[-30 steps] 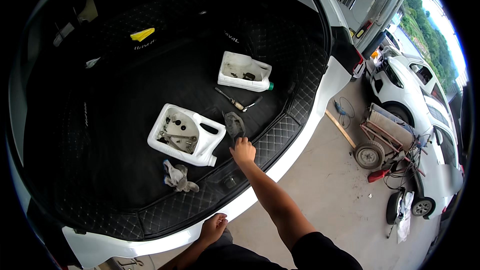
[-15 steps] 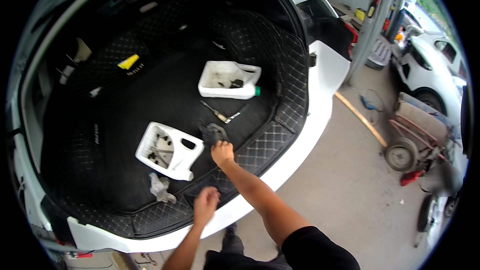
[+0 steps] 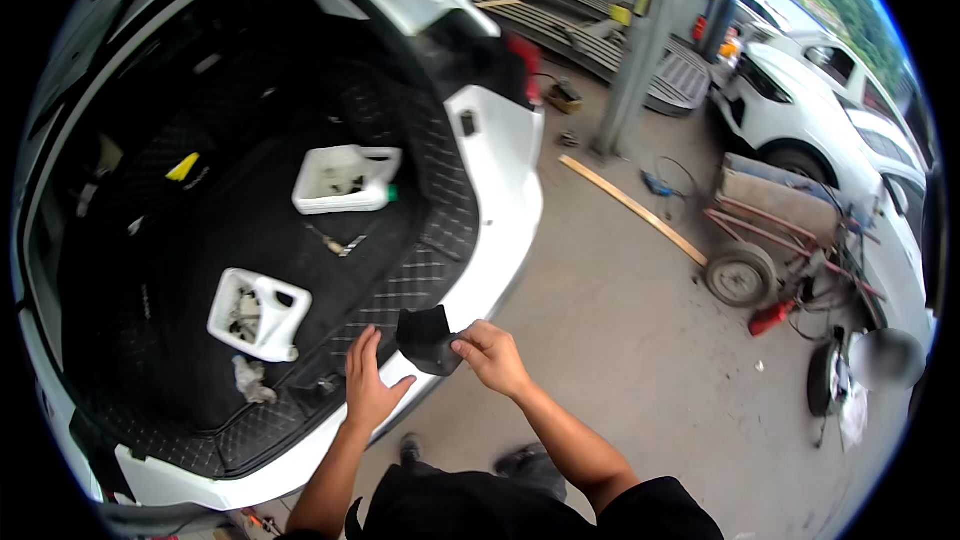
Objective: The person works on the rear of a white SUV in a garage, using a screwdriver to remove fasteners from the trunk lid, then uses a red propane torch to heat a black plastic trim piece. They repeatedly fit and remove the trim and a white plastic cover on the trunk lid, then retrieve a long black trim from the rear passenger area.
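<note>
My right hand (image 3: 495, 357) pinches the edge of a black, folded-looking piece (image 3: 424, 338), its kind unclear, and holds it above the white rear sill (image 3: 478, 285) of a car. Just left of that piece, my left hand (image 3: 374, 380) is open with its fingers apart and nothing in it. Inside the boot, a cut-open white jug (image 3: 255, 345) with small dark parts in it lies on the black quilted mat. Next to it is a crumpled greyish-white wad (image 3: 252, 380).
Farther in lies a second cut-open white jug (image 3: 315, 202) with a green cap, near a slim tool (image 3: 334, 243). A yellow item (image 3: 184, 167) is deeper inside. On the floor to the right are a wooden strip (image 3: 632, 208), a wheeled cart (image 3: 765, 240) and a grey post (image 3: 640, 70).
My right hand has lifted the black piece out of the boot to over the sill. My left hand has opened beside it. The whole view has swung to the right.
</note>
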`<state>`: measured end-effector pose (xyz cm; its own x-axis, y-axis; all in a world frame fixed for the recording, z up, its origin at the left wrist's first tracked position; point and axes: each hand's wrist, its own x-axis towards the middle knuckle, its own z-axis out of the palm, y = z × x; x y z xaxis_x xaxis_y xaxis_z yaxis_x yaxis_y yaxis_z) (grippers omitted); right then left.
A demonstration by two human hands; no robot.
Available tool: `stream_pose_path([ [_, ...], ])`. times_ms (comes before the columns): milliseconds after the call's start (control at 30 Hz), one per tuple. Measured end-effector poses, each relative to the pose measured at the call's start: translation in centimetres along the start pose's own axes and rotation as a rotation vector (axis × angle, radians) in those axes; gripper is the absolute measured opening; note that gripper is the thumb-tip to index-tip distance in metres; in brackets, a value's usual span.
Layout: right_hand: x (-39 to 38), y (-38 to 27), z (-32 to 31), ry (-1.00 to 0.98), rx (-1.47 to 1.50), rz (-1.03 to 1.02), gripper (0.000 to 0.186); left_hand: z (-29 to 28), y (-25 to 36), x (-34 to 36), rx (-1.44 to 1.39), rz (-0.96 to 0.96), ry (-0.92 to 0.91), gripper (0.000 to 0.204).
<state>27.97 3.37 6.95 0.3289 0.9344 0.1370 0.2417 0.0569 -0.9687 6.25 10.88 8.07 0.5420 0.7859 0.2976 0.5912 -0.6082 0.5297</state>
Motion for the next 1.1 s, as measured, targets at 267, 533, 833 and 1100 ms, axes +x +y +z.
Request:
stream_pose_path([
  [267,-15.0,1.9,-25.8,0.194,-0.312,-0.061,0.018,20.0,25.9,2.2,-0.223,0.350,-0.751,0.125],
  [533,-25.8,7.4,-45.7,0.656,-0.433,0.311,0.018,38.4,47.5,1.5,-0.488,0.484,-1.073,0.120],
  [833,-33.4,20.5,-76.3,0.757,-0.361,0.682,0.033,64.6,68.4,5.7,-0.551,0.531,-1.099,0.113],
  [1100,-46.4,35.3,-105.5,0.898,-0.411,0.963,0.034,78.7,84.9,12.7,-0.475,0.398,-0.874,0.116],
])
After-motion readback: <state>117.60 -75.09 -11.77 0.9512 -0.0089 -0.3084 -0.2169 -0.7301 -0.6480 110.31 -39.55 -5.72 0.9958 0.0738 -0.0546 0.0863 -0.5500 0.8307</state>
